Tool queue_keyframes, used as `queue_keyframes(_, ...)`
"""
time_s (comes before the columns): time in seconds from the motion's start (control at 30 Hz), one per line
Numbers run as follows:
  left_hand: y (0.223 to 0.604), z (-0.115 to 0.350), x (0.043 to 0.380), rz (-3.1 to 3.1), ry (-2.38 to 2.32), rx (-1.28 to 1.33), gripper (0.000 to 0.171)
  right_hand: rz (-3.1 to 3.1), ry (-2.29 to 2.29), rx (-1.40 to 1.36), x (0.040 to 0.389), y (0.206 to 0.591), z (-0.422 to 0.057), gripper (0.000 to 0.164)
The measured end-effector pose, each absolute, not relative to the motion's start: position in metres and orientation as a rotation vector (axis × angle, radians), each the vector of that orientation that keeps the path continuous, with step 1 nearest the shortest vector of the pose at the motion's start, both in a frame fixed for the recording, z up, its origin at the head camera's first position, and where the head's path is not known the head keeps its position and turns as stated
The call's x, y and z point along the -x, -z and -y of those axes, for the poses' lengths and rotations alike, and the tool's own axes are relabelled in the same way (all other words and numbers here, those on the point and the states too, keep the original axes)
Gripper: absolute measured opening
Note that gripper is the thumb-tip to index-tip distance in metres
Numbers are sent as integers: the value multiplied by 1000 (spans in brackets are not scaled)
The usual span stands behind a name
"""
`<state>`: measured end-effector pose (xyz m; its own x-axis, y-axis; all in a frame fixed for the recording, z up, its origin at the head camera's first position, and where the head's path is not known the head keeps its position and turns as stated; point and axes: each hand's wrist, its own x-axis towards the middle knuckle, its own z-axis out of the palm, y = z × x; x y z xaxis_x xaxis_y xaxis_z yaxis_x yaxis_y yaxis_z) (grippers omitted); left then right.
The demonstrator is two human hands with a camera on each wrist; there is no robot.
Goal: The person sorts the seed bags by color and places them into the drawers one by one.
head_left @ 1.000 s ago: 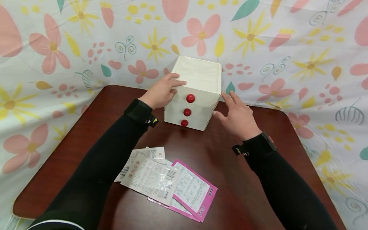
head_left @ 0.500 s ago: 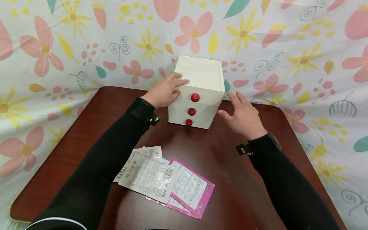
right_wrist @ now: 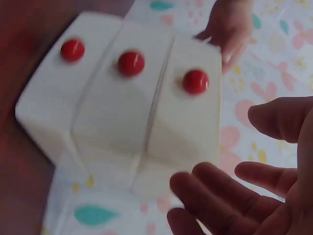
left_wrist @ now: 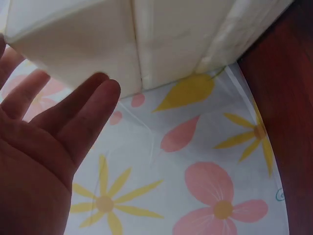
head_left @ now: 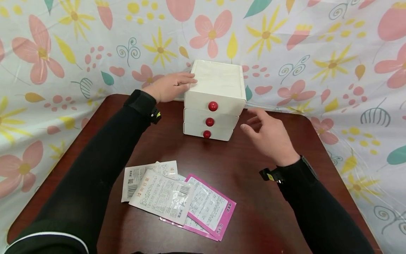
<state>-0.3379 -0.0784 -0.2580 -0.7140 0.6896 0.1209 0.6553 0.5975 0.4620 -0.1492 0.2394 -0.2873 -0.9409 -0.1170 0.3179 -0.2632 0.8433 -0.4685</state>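
A white three-drawer box [head_left: 219, 81] stands at the back of the table, each drawer front bearing a round red knob [head_left: 213, 106]. My left hand [head_left: 171, 86] is at its upper left edge, fingers fairly straight and fingertips right at the top. In the left wrist view the thumb [left_wrist: 98, 103] overlaps the box's side wall. To the right of the drawers hovers my right hand [head_left: 269, 135], apart from them, its fingers loosely bent and holding nothing. The right wrist view has all three drawer fronts [right_wrist: 120, 83] closed.
Several flat packets lie overlapping on the table's near part: white printed ones [head_left: 161, 197] and pink-edged ones [head_left: 210, 206]. The dark red-brown table [head_left: 253, 218] has rounded corners. A flower-printed cloth [head_left: 104, 42] hangs right behind the box.
My left hand has slid outward to the left from the box's top front to its upper left edge. My right hand has drawn slightly away from the box, its fingers bending more.
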Motion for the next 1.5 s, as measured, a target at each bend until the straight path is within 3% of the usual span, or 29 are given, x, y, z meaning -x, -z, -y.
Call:
queue_keyframes(0.33, 255, 78, 339, -2690, -824, -1139, 44, 2735, -1282, -261, 176, 301, -200, 53)
queue_keyframes(0.87, 260, 63, 333, -2702, -861, -1175, 45, 2582, -1550, -177, 200, 307, -181, 42)
queue_keyframes(1.1, 261, 64, 329, -2702, -855, -1184, 45, 2572, -1508, -154, 199, 306, -181, 32)
queue_keyframes(1.5, 261, 66, 329, -2737, -823, -1189, 46, 2611, -1388, -159, 187, 303, -177, 28)
